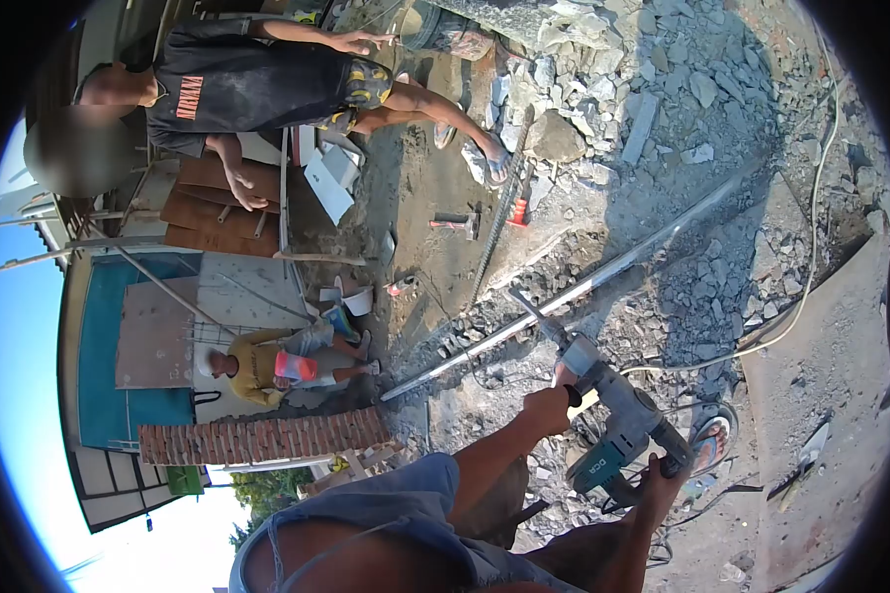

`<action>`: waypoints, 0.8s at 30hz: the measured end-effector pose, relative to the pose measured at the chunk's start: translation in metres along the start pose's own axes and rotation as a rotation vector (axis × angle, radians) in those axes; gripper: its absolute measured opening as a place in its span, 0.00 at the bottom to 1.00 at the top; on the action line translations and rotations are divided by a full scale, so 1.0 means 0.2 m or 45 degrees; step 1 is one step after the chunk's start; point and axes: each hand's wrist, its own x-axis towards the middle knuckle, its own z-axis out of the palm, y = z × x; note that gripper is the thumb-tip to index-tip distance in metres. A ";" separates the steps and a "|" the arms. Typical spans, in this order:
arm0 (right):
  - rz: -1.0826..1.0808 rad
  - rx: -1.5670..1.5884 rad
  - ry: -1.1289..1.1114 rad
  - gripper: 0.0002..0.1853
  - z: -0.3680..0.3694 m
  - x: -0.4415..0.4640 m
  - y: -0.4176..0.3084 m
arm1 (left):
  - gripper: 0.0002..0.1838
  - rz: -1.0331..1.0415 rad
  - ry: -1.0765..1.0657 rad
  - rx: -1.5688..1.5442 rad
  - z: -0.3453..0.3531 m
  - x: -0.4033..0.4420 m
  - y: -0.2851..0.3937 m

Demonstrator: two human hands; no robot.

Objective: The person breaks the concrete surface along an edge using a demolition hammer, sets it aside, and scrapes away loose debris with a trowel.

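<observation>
The view lies on its side. My left hand (pixel 546 410) wraps round the front side handle of a green and grey demolition hammer (pixel 635 413) marked DCA. On its rear handle, my right hand (pixel 666 481) is closed; part of that grip is hidden. The steel bit (pixel 532 308) points away from me, its tip close to a long pale metal pipe (pixel 603 280) lying over broken concrete. A sandalled foot (pixel 712 443) is beside the rear of the tool. Part of the dark cable (pixel 727 407) curls round near that foot.
Concrete rubble (pixel 702 89) spreads across the ground, with a pale cord (pixel 813 247) along it. A hammer (pixel 455 223), an orange-handled tool (pixel 517 211) and a ribbed bar (pixel 504 212) lie beyond the pipe. Two people, one in black (pixel 257 89), one in yellow (pixel 255 366), are nearby.
</observation>
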 end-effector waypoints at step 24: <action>-0.107 -0.891 0.044 0.26 -0.23 -0.25 0.54 | 0.18 0.417 0.070 0.294 0.08 0.54 0.34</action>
